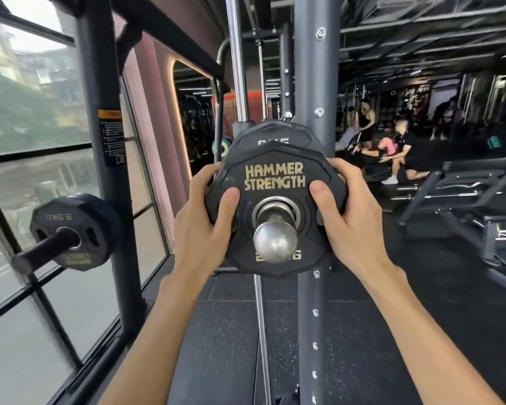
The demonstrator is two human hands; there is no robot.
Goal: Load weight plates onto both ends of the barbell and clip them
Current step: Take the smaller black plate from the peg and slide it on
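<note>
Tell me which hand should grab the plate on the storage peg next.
Probably the left hand: the peg plate hangs on its side, while the right hand would have to cross the held plate and barbell sleeve.

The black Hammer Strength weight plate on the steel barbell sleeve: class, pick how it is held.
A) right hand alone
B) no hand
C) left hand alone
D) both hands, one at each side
D: the left hand and the right hand each grip a side edge of the black Hammer Strength weight plate, thumbs on its face, the steel barbell sleeve through its centre hole.
</note>
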